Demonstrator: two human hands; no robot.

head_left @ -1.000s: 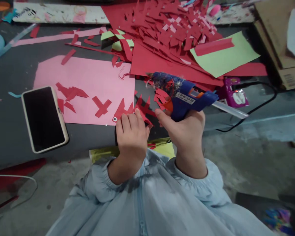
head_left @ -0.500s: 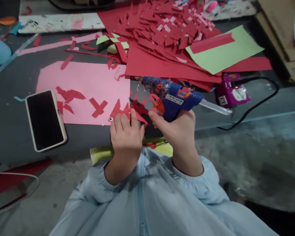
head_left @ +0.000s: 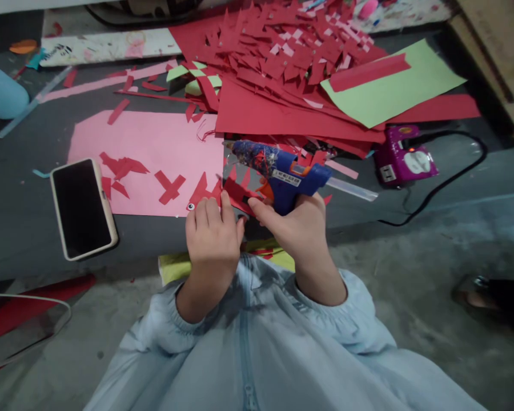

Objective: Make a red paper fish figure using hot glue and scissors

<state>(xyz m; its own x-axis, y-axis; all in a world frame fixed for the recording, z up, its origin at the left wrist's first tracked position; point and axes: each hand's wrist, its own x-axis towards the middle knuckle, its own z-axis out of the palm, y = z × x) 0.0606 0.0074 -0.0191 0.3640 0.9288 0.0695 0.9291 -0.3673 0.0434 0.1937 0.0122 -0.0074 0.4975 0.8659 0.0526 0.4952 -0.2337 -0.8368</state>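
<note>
A blue hot glue gun (head_left: 289, 181) is in my right hand (head_left: 297, 225), its fingers closed around the handle. The gun's nozzle points left, and a clear glue stick sticks out behind. My left hand (head_left: 213, 228) rests with fingers close together on a red paper cut-out (head_left: 198, 191), holding it at the near edge of the pink sheet (head_left: 148, 137). One googly eye shows on that cut-out; my fingers hide part of it. Beside it, a red paper piece (head_left: 236, 191) lies between my hands, near my right thumb. Whether the thumb touches it I cannot tell.
A phone (head_left: 84, 208) lies on the left of the pink sheet, near crossed red paper strips (head_left: 170, 187). Behind are a heap of red paper cut-outs (head_left: 282, 63) and a green sheet (head_left: 394, 85). At right sits a purple box (head_left: 405, 157) with a black cable.
My right hand and the glue gun have shifted a little left. My left hand still rests on the red cut-out. The view has turned slightly, and a person's foot now shows at right.
</note>
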